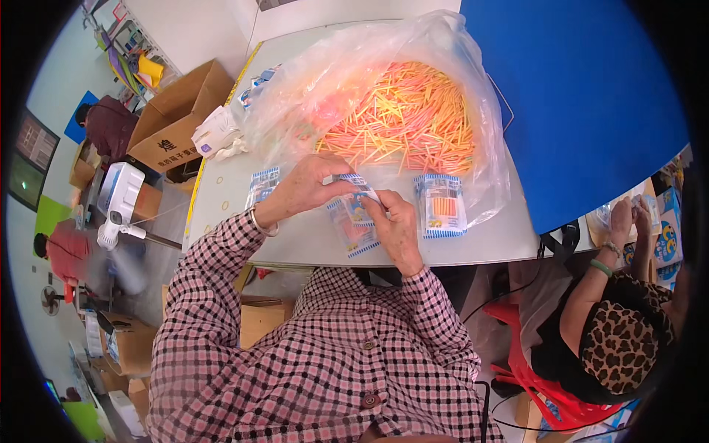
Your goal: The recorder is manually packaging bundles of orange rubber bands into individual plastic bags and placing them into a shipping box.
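Checked sleeves of mine run up from the lower edge to the worktop point(310, 244), kept close so I work near my chest. Behind lies a big clear bag point(384, 96) of orange and yellow sticks, mouth toward me for easy reach. A filled packet point(441, 205) rests just right. My left hand point(306, 184) and right hand point(395, 225) both pinch one small packet point(357, 205) between them.

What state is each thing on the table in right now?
Big clear plastic bag: open, full of orange and yellow sticks.
Small packet: held by both hands, left hand, right hand.
Filled packet: lying flat, sticks inside.
Cardboard box: open.
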Motion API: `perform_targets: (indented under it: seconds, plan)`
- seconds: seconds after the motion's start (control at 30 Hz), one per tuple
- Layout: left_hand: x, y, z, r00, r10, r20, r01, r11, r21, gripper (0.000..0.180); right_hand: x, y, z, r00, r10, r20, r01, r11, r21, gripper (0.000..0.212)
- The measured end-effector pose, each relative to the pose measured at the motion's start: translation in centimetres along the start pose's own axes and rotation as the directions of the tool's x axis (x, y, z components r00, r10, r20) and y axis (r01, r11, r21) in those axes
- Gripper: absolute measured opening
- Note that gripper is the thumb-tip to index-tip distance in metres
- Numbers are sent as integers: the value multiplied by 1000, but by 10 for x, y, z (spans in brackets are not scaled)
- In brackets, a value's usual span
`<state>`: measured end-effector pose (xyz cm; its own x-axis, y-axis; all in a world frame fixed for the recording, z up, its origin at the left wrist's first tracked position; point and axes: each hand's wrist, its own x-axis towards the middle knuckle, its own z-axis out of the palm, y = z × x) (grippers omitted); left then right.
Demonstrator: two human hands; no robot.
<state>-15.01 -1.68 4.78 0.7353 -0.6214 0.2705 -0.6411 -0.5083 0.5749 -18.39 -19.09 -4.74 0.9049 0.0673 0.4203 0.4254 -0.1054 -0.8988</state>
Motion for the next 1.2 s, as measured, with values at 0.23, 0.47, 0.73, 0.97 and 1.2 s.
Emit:
perform_targets:
  seconds: [0.23, 0.47, 0.73, 0.97, 1.2]
  plan:
    - [8, -5, 2, 998, 21, 66, -23, 1000, 18, 16, -1, 5, -5, 1000, -22, -17, 21, 998, -66, 10]
    - [12, -19, 13, 998, 45, 45, -48, 997, 67, 13, -2, 9, -6, 1000, -23, 0, 23, 999, -49, 9]
    - [18, -40, 24, 993, 20, 117, -27, 998, 56, 17, -3, 22, -5, 998, -58, -16, 56, 993, -100, 8]
    - [73, -91, 10, 976, 217, -17, -191, 889, 417, 20, -3, 24, -1, 991, -117, -58, 110, 988, -108, 8]
    - [96, -104, 39, 983, 170, 67, -157, 595, 788, 25, -5, 28, 1, 993, -114, 24, 116, 981, -155, 8]
